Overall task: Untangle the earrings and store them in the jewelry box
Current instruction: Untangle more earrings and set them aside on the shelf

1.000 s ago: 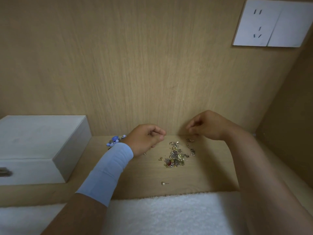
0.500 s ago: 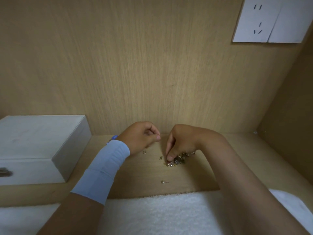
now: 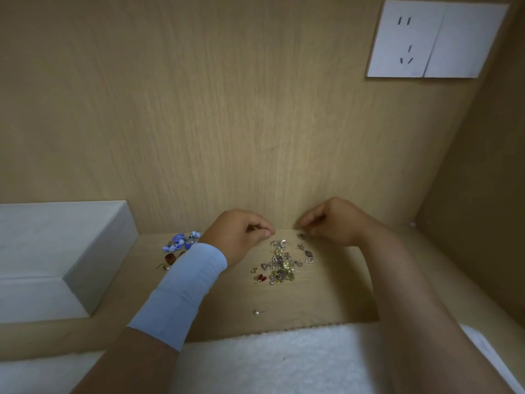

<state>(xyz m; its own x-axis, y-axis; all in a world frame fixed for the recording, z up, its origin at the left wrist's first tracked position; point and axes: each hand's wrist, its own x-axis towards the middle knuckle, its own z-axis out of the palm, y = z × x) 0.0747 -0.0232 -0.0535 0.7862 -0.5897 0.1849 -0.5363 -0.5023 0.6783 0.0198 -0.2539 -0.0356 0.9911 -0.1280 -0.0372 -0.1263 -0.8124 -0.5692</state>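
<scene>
A tangled pile of small gold and silver earrings (image 3: pixel 279 267) lies on the wooden shelf (image 3: pixel 335 294). My left hand (image 3: pixel 237 236), with a light blue wrist sleeve, hovers just left of the pile, thumb and forefinger pinched together on something tiny. My right hand (image 3: pixel 333 223) is at the pile's far right near the back wall, its fingertips pinching a small earring (image 3: pixel 301 236) that hangs by them. The white jewelry box (image 3: pixel 62 251) stands closed at the left.
Blue earrings (image 3: pixel 181 241) and red ones (image 3: pixel 170 258) lie between the box and my left wrist. A single pearl stud (image 3: pixel 257 311) sits near the shelf's front edge. A white towel (image 3: pixel 270 362) covers the front. A wall socket (image 3: pixel 409 41) is at upper right.
My right hand dipped into the pile half a second ago and has lifted back up to the right, towards the wall. My left hand has stayed almost in place, still pinched.
</scene>
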